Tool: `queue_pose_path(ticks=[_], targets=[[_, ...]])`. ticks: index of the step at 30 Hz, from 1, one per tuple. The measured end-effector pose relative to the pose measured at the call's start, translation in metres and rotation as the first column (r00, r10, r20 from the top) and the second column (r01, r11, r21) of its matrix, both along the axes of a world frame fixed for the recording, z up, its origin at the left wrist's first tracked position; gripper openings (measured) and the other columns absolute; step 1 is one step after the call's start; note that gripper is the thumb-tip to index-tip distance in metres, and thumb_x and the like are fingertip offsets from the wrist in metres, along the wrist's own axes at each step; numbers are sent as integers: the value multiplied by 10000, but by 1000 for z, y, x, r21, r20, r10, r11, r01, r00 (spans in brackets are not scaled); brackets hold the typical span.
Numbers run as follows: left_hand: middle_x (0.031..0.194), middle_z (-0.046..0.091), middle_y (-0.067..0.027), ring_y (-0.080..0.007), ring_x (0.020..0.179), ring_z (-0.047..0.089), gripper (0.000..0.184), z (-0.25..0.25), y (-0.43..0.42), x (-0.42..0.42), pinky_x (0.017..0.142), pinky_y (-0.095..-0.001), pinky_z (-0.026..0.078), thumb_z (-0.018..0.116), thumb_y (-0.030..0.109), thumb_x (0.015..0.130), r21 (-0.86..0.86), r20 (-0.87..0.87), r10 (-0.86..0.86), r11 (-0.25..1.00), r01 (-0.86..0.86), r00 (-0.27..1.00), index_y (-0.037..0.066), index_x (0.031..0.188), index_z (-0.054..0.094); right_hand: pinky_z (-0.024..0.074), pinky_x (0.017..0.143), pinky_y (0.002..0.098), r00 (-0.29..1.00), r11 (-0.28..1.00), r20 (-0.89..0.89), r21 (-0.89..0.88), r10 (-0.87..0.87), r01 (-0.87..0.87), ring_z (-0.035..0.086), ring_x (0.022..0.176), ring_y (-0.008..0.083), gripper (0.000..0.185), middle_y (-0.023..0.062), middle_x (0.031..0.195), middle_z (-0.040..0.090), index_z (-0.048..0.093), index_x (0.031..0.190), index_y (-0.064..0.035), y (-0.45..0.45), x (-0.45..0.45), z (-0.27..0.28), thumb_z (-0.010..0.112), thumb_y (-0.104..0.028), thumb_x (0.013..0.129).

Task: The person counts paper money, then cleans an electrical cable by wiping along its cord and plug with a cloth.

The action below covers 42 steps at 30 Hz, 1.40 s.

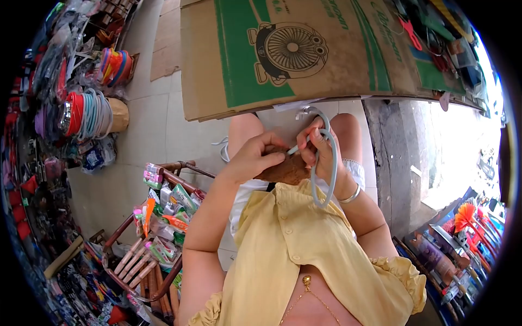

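A pale grey-blue cord (329, 185) hangs in a loop from my right hand (322, 155), whose fingers are closed around it. One stretch of the cord arcs above those fingers near a small shiny piece at the cardboard's edge; whether the two are joined I cannot tell. My left hand (260, 157) is closed, thumb and fingers pinched by a short length of cord that points towards my right hand. Below both hands, between my legs, is a rough brown surface (285, 171), partly hidden by my yellow shirt.
A cardboard sheet (201, 65) with a printed fan lies ahead, scissors (410, 33) at its right. Coiled cords (95, 117) stand on the left. A brown-framed chair (109, 261) holds toothpaste boxes and wooden-handled items. Brushes and tools (462, 255) crowd the right.
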State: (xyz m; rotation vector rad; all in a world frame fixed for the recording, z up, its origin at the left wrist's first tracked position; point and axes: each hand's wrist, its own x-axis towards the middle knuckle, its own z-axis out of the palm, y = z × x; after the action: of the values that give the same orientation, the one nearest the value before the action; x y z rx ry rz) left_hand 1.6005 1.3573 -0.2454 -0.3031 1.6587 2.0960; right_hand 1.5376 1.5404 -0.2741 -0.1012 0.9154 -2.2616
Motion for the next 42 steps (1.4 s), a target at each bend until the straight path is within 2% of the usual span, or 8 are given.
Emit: queue_pose_path(ticks=[13, 17, 22, 25, 30, 34, 38, 42], targets=[[963, 595, -46, -118, 927, 564, 215, -8, 9, -4, 804, -257, 452, 629, 89, 829, -171, -156, -52, 985, 25, 986, 1, 1007, 547, 266, 369, 201, 996, 997, 69, 64, -53, 49, 343, 426, 67, 241, 68, 731, 548, 426, 895, -108, -11, 0, -6, 516, -327, 931], [961, 589, -40, -108, 911, 547, 211, -12, 6, 0, 795, -250, 442, 626, 92, 833, -249, -161, -10, 968, -30, 987, 5, 1008, 547, 318, 392, 191, 999, 996, 29, 86, -13, 10, 448, 501, 92, 295, 74, 777, 581, 495, 1004, -85, -5, -2, -4, 527, -366, 919], [921, 585, -26, -92, 857, 529, 201, -14, 2, 6, 765, -234, 433, 622, 84, 834, -236, -182, 40, 968, -83, 983, 13, 1005, 543, 441, 687, 252, 990, 991, 53, -52, 127, -125, 502, 792, 114, 516, 110, 1224, 517, 446, 1270, -63, -7, -3, -18, 497, -433, 916], [889, 589, -24, -89, 841, 533, 179, -11, 7, 5, 763, -237, 437, 617, 78, 838, -265, -225, 71, 955, -131, 972, 19, 991, 547, 454, 707, 267, 991, 996, 105, -29, 89, -86, 533, 825, 134, 483, 101, 1204, 532, 454, 1246, -50, -11, 0, -14, 423, -430, 948], [853, 624, -90, -126, 787, 590, 158, -13, 15, 6, 725, -249, 467, 620, 78, 839, -478, -449, 187, 776, -411, 874, 0, 964, 563, 465, 782, 295, 997, 995, 46, -83, 67, -63, 560, 930, 163, 465, 107, 1171, 541, 466, 1208, -34, -13, 0, -6, 349, -418, 973], [913, 612, -47, -139, 839, 567, 125, -16, 6, 10, 769, -251, 444, 595, 54, 849, -333, -508, 394, 730, -597, 766, 14, 964, 568, 461, 807, 304, 999, 995, 44, -100, -2, 6, 564, 942, 176, 444, 113, 1121, 549, 488, 1163, -25, -22, 0, -8, 345, -401, 977], [854, 574, -58, -173, 722, 542, 143, -15, -6, 18, 675, -243, 439, 660, 41, 783, -396, -807, 291, 379, -836, 514, 27, 916, 609, 440, 810, 295, 997, 998, -55, -26, -60, 58, 550, 946, 171, 433, 98, 1100, 553, 513, 1125, -22, -22, -4, -14, 378, -404, 970], [887, 563, -45, -131, 766, 534, 175, 9, 20, 33, 641, -225, 425, 670, -18, 738, -483, -785, 201, 393, -782, 586, 25, 900, 622, 428, 822, 289, 995, 986, 8, 131, -102, 100, 528, 957, 168, 446, 85, 1101, 547, 521, 1116, -18, -27, 0, -23, 402, -419, 960]])
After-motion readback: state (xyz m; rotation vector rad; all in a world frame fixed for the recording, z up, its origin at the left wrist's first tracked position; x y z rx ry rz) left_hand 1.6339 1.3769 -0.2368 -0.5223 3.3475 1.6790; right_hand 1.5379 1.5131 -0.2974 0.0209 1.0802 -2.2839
